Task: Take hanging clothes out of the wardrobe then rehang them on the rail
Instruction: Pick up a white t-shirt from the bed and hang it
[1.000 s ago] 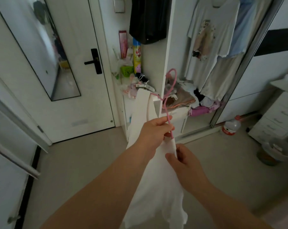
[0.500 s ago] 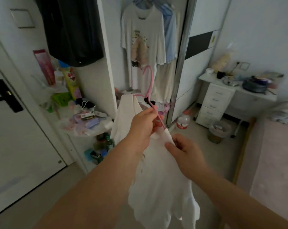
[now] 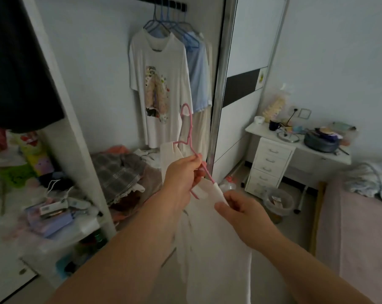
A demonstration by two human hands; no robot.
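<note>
Before the open wardrobe, the left hand (image 3: 181, 178) grips a thin pink wire hanger (image 3: 191, 148) by its sloping arm, hook tilted up. Draped on it, a white sleeveless cotton garment (image 3: 214, 249) hangs down between both forearms. The right hand (image 3: 240, 210) pinches the garment's strap just beside the hanger's lower end. On the wardrobe's dark rail (image 3: 163, 3), a white printed T-shirt (image 3: 159, 91) hangs.

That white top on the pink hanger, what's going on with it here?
A person is putting a white garment on a pink hanger in front of an open wardrobe. The left hand grips the hanger by its wire, while the right hand pinches the garment's strap near the hanger's end. The hanger is tilted, not yet on the rail, where a printed white T-shirt and a blue shirt hang.
</note>
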